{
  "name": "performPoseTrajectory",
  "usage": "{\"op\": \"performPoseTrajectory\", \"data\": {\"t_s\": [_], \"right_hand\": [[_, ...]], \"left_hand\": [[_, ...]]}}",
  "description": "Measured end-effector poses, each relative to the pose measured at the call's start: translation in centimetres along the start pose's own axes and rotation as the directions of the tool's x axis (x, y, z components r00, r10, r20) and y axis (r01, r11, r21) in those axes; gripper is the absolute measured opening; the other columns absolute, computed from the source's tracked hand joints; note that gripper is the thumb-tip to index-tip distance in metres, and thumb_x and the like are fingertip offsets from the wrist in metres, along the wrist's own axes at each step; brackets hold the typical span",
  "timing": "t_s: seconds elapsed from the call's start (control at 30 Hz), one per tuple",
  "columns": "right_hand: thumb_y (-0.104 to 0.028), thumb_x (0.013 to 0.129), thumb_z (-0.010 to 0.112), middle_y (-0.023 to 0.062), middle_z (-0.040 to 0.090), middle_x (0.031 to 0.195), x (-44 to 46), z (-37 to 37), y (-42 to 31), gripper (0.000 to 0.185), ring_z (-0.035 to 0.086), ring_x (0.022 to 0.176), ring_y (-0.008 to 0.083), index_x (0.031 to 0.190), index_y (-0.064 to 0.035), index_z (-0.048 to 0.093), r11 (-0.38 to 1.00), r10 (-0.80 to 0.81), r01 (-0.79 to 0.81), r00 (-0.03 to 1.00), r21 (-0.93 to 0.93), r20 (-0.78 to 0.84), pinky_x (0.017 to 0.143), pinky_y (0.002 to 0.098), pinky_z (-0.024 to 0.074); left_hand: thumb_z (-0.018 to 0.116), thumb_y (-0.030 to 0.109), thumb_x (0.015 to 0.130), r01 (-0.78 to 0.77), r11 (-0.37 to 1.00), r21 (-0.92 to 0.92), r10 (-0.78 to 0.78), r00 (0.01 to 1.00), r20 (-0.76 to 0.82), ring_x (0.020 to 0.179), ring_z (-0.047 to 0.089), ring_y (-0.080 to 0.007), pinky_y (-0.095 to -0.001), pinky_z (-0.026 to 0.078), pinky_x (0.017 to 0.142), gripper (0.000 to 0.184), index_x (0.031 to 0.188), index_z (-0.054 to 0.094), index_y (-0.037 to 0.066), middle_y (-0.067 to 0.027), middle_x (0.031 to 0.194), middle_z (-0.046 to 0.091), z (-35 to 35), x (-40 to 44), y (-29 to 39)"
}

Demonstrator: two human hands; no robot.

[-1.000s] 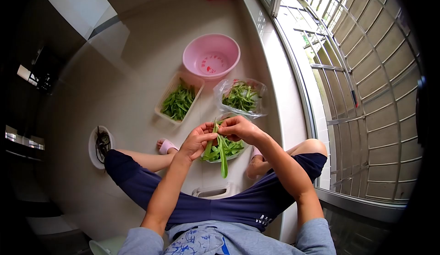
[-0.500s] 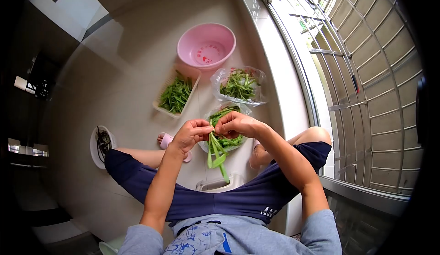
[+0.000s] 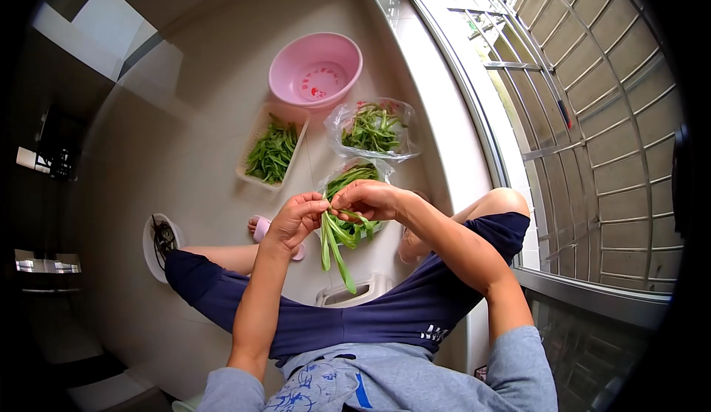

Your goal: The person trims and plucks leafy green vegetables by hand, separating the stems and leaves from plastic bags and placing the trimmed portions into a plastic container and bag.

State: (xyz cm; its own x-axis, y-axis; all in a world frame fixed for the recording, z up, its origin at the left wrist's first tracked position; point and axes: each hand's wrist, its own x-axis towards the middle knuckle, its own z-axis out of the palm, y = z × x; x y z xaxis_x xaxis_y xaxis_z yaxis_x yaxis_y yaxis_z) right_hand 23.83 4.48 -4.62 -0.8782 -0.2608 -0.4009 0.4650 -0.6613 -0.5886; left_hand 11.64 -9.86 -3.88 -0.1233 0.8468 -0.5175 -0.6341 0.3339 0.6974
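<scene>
Both hands meet in front of me over a plastic bag (image 3: 385, 168) of leafy greens on the floor. My left hand (image 3: 296, 216) pinches the stem end of some long leafy greens (image 3: 328, 242), whose narrow leaves hang below it. The fingers of my right hand (image 3: 368, 199) are closed at the same stems, their tips almost touching the left ones. Under the right hand a few more leaves stick out to the right; whether it holds them or they lie in the bag, I cannot tell.
Beyond the hands are a cream basket (image 3: 261, 183) of greens, another clear bag (image 3: 409, 142) of greens and a pink basin (image 3: 281, 71). A white container (image 3: 153, 258) with dark strands stands left of my knee. A ledge (image 3: 444, 108) and barred window (image 3: 592, 123) run along the right.
My view has shifted slightly, so the floor items appear further left. The greens in my fingers now hang more spread out, with leaves showing under the right hand. Both hands stay close together.
</scene>
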Motion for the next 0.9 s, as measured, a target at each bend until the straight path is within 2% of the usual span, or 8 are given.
{"op": "performPoseTrajectory", "data": {"t_s": [0.17,0.27,0.33,0.5,0.63,0.77,0.83,0.9], "right_hand": [[-0.011,0.071,0.05,0.0048,0.052,0.058,0.2,0.2,0.0,0.013,0.042,0.042,0.0064,0.071,0.0013,0.055,1.0,-0.023,0.023,0.999,-0.007,-0.04,0.038,0.0154,0.0309],[-0.01,0.069,0.048,0.0049,0.051,0.057,0.3,0.2,0.4,0.013,0.043,0.043,0.0081,0.068,0.0011,0.054,0.998,-0.056,0.056,0.994,-0.001,-0.098,0.039,0.0169,0.0316],[-0.01,0.069,0.047,0.0049,0.051,0.057,0.6,0.1,0.8,0.013,0.043,0.044,0.0089,0.067,0.0008,0.054,0.997,-0.076,0.077,0.989,0.004,-0.128,0.04,0.0177,0.0318],[-0.011,0.068,0.046,0.0044,0.051,0.058,0.6,-0.6,0.7,0.012,0.047,0.05,0.0089,0.066,-0.0012,0.052,0.984,-0.093,0.115,0.984,0.139,-0.151,0.042,0.0202,0.0328],[-0.012,0.078,0.044,0.0031,0.05,0.06,-0.4,0.4,-0.6,0.012,0.046,0.051,0.0091,0.072,-0.0034,0.05,0.975,-0.215,0.183,0.927,-0.128,-0.309,0.044,0.0195,0.0338],[-0.02,0.08,0.046,0.0002,0.05,0.059,-1.0,0.2,-0.6,0.014,0.039,0.045,0.0051,0.078,-0.0061,0.049,0.958,-0.219,0.171,0.954,-0.229,-0.204,0.039,0.0182,0.0286],[-0.022,0.079,0.05,-0.0009,0.048,0.058,-1.2,0.6,-1.0,0.016,0.034,0.042,0.0044,0.074,-0.0062,0.05,0.96,-0.199,0.156,0.964,-0.232,-0.176,0.037,0.0175,0.0256],[-0.023,0.077,0.053,-0.0017,0.047,0.057,-1.3,0.8,-1.0,0.018,0.033,0.041,0.0038,0.071,-0.0065,0.051,0.928,-0.194,0.126,0.967,-0.351,-0.166,0.037,0.0168,0.0234]], "left_hand": [[0.056,0.01,0.071,-0.02,1.0,-0.011,0.02,1.0,-0.009,0.062,0.054,-0.0098,-0.0217,0.042,0.062,0.01,0.079,0.052,0.005,-0.0041,0.071,0.057,0.4,-0.1,0.1],[0.056,0.008,0.071,-0.078,0.995,0.059,0.083,0.993,-0.087,0.061,0.053,-0.0093,-0.021,0.042,0.061,0.01,0.078,0.052,0.004,-0.0038,0.07,0.057,1.0,-0.1,-0.1],[0.056,0.006,0.071,-0.174,0.966,0.193,0.193,0.977,-0.089,0.067,0.055,-0.0127,-0.0244,0.044,0.066,0.009,0.078,0.051,0.004,-0.0057,0.074,0.057,0.9,0.0,-0.4],[0.056,0.006,0.071,-0.206,0.977,0.062,0.211,0.974,-0.089,0.066,0.054,-0.0111,-0.0233,0.043,0.065,0.008,0.078,0.051,0.005,-0.004,0.073,0.056,1.4,0.1,-0.5],[0.055,0.008,0.072,-0.153,0.985,-0.077,0.145,0.985,-0.095,0.065,0.054,-0.0094,-0.0225,0.043,0.064,0.008,0.078,0.051,0.006,-0.0014,0.072,0.056,1.0,-0.3,-0.2],[0.055,0.008,0.072,-0.129,0.982,-0.139,0.118,0.989,-0.089,0.066,0.054,-0.0098,-0.0231,0.043,0.064,0.009,0.08,0.051,0.006,-0.0013,0.072,0.056,0.6,-0.6,-0.4],[0.054,0.007,0.072,-0.14,0.98,-0.142,0.127,0.988,-0.092,0.063,0.054,-0.0102,-0.0233,0.044,0.062,0.013,0.084,0.051,0.004,-0.0034,0.074,0.057,0.3,-0.5,-0.5],[0.054,0.007,0.072,-0.137,0.981,-0.139,0.126,0.988,-0.084,0.063,0.054,-0.0101,-0.0235,0.044,0.061,0.012,0.083,0.051,0.004,-0.0031,0.073,0.057,0.3,-0.5,-0.6]]}}
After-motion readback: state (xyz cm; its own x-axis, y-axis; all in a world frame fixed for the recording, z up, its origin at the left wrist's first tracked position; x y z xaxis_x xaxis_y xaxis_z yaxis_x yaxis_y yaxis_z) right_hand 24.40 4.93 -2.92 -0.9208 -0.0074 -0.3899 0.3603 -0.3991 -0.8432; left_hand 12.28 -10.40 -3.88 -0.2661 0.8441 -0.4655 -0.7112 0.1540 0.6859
